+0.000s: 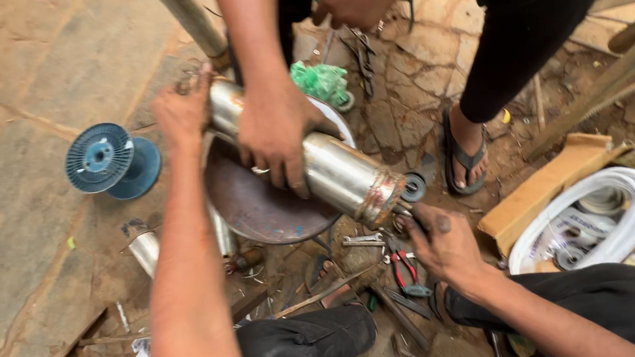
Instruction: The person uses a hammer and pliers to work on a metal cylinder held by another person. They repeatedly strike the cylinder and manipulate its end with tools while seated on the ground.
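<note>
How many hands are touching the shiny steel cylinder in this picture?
3. The left hand rests on the steel cylinder at its far end, another person's hand grips its middle, and the right hand works at its near end.
</note>
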